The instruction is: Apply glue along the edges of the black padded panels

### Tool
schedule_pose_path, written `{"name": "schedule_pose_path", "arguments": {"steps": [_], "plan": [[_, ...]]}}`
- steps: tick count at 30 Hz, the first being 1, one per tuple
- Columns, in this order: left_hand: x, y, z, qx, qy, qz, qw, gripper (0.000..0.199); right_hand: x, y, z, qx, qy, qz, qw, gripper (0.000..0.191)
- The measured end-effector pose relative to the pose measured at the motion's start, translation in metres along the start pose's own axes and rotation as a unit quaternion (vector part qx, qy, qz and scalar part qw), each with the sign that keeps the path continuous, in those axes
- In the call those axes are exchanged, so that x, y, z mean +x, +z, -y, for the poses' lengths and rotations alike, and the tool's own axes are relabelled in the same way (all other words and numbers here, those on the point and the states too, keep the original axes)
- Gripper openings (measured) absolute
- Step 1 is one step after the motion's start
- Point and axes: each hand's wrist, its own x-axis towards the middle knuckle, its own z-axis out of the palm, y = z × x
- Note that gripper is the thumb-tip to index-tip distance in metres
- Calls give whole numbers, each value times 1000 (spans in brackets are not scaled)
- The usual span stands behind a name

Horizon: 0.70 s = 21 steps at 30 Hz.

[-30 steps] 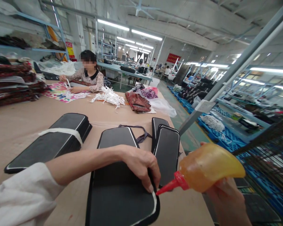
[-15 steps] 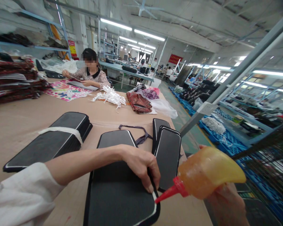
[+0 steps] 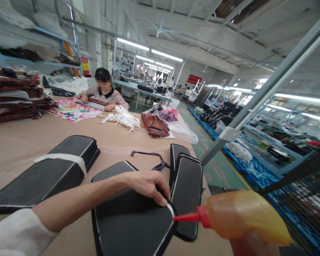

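Observation:
My left hand presses its fingertips on the far right corner of a black fabric panel with white piping, lying on the table in front of me. My right hand, mostly cut off at the bottom edge, grips an orange squeeze bottle whose red nozzle points left at the panel's white edge, just below my left fingertips. Two more black panels lie stacked to the right of it.
A tied bundle of black panels lies at left on the brown table. A dark strap, white strips, red fabric and plastic bags sit farther back. A seated person works at the far end. Blue pallets line the aisle at right.
The panel under my left hand has turned, its right corner swung up. The bottle has dropped lower and its nozzle now lies level. The view tilted upward.

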Motion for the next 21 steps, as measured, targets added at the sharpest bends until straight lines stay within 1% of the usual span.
{"name": "schedule_pose_path", "arguments": {"steps": [3, 7, 9, 11, 13, 16, 18, 21], "plan": [[1, -1, 8, 1, 3, -24, 1000, 15, -2, 7, 4, 19, 20, -49, 998, 54], [3, -3, 17, 26, 16, -56, 998, 17, -4, 5, 1, 25, 59, -69, 996, 37], [4, -4, 20, 31, 19, -65, 997, 16, -5, 4, -1, 37, 74, -78, 993, 34], [5, -5, 22, 26, 15, -68, 997, 16, -6, 5, -1, 37, 82, -95, 991, 35], [7, -5, 24, 15, 5, -68, 998, 17, -6, 8, 0, 13, 83, -113, 990, 38], [9, -6, 29, -6, -7, -67, 998, 15, -5, 11, -2, -9, 76, -125, 989, 45], [10, -7, 33, -19, -9, -67, 998, 15, -3, 10, -6, 2, 72, -134, 988, 51], [10, -7, 37, -32, -10, -69, 997, 15, 0, 5, -14, -1, 77, -138, 987, 54]]}}
